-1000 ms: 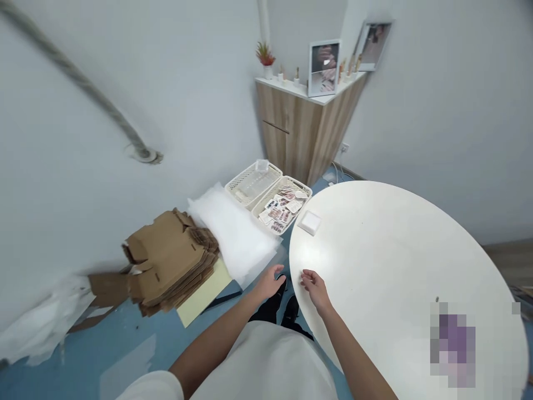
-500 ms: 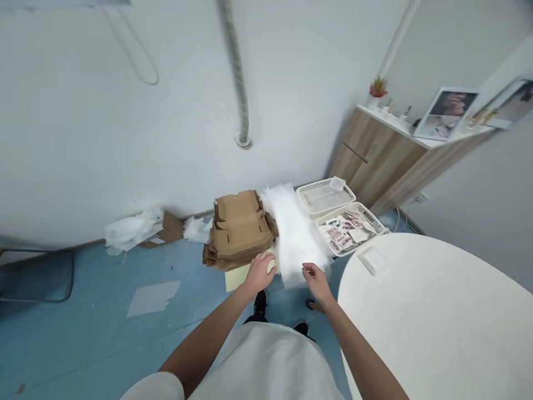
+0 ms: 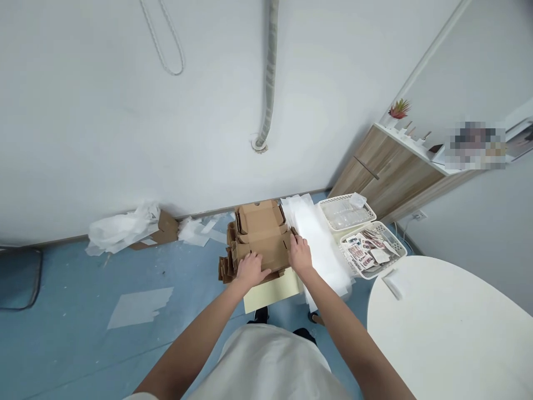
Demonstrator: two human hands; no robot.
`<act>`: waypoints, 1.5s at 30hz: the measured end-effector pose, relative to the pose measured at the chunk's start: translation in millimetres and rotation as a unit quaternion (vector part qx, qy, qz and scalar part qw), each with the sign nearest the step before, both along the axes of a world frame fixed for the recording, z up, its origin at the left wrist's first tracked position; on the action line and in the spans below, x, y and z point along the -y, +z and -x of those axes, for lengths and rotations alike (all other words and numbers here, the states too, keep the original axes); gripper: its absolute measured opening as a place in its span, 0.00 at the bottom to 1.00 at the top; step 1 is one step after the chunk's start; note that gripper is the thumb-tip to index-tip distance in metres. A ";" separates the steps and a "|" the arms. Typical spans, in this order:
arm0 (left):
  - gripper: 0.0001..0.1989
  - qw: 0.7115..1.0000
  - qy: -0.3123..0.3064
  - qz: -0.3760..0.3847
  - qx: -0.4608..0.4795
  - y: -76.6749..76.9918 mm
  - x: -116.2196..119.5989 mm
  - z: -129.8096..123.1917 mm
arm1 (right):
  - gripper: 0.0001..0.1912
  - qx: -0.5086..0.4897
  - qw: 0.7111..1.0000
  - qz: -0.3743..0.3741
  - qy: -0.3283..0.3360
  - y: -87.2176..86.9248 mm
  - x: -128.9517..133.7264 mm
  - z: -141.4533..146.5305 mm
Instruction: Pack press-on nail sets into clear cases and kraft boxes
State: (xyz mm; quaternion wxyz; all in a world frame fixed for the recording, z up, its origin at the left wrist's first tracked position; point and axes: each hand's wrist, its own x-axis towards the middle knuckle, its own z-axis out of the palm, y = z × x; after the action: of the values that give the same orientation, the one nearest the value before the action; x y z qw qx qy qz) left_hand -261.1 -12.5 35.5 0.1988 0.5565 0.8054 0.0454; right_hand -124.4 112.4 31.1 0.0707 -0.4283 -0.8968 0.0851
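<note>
Flattened cardboard boxes point(image 3: 261, 230) lie stacked, both hands point(image 3: 300, 254) touching them.

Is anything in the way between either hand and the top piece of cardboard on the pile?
Nothing visible is. The left hand is at the near left edge of the top cardboard and the right hand at its right edge. The white sheets lie to the cardboard's right, not over it.

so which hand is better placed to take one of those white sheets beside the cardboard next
Likely the right: the right hand is at the edge of the cardboard nearest the white sheets; the left hand is farther off.
</note>
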 end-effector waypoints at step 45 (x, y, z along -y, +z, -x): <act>0.16 0.990 -0.071 -0.124 0.009 21.0 -0.3 -4.8 | 0.19 -0.084 0.973 0.214 0.024 -18.2 48.1 -26.8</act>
State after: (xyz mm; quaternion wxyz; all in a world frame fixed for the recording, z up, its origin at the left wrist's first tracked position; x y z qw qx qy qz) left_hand -256.3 -12.2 56.5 0.1384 0.6319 0.7503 0.1362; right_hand -97.6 64.3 12.9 0.0502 -0.4028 -0.8590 0.3119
